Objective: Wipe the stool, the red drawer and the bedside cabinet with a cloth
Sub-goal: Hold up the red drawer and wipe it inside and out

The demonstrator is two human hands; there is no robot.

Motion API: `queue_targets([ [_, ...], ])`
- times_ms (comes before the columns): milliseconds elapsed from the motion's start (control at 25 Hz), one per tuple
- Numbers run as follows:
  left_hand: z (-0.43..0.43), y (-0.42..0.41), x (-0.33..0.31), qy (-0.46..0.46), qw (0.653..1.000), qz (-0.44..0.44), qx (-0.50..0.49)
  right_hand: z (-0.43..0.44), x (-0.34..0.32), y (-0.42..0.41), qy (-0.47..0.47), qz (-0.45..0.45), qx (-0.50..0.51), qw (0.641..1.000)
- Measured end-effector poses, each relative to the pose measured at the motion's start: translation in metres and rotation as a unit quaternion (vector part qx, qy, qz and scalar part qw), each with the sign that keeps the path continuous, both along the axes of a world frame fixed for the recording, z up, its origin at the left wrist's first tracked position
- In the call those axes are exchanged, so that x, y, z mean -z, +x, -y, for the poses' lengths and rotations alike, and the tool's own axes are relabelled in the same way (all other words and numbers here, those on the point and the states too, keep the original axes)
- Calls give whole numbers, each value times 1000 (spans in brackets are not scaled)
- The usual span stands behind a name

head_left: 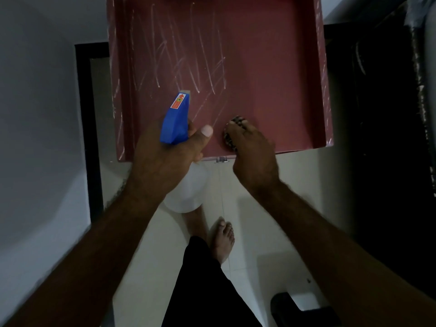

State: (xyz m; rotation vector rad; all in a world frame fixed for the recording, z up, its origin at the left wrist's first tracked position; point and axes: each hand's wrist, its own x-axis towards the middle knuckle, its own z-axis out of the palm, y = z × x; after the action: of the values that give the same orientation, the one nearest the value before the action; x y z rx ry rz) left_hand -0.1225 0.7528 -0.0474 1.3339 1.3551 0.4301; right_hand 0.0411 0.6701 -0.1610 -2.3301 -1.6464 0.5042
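The red drawer [259, 67] is pulled out below me, its flat bottom streaked with pale scratch-like marks on the left half. My left hand [162, 159] grips a spray bottle [175, 119] with a blue trigger head and a white body, its nozzle pointing into the drawer. My right hand [254, 154] presses a small dark patterned cloth [230, 135] onto the drawer bottom near the front edge. Most of the cloth is hidden under my fingers. The stool and the bedside cabinet are not clearly in view.
A pale wall [35, 114] rises at the left, with a black frame [87, 128] beside the drawer. Dark furniture [389, 138] stands at the right. My bare feet [223, 239] rest on light floor tiles, and a black object [297, 308] sits at the bottom right.
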Motion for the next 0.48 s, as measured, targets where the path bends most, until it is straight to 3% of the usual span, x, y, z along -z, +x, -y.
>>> queue_targets([
  [160,7,-7,-1,29,999,-28,32,6,8,-5,-6,0,-92,996],
  [360,18,-22,0,24,999,-10,27,15,8,25,9,12,36,999],
  [480,20,-26,3,19,999,-17,30,11,13,-6,16,8,0,1000],
])
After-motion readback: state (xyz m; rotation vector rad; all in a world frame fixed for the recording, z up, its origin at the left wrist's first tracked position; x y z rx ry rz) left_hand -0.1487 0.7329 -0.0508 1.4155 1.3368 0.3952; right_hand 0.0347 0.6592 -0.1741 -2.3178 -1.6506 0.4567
